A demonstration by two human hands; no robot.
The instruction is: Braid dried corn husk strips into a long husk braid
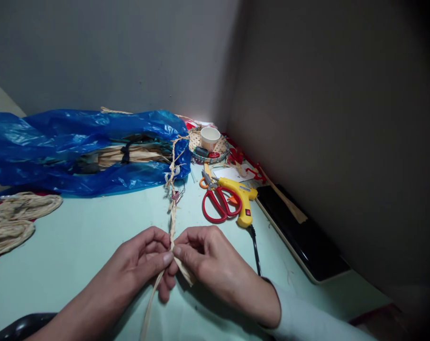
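Note:
A thin braid of pale dried plant fibre runs from near the small basket down to my hands, with loose ends sticking out along it. My left hand pinches the lower end of the braid between thumb and fingers. Close against it, my right hand also pinches the braid, thumb on top. Two loose strands leave the grip: a narrow strand hangs toward the near edge, and a wider folded strand lies under my right hand. A metal clip lies beside the braid.
A blue plastic bag with bundled dried fibre lies at the back left. Red-handled scissors and a yellow glue gun lie right of the braid. A woven basket holds a white cup. A black tablet-like slab lies far right; coiled braids lie left.

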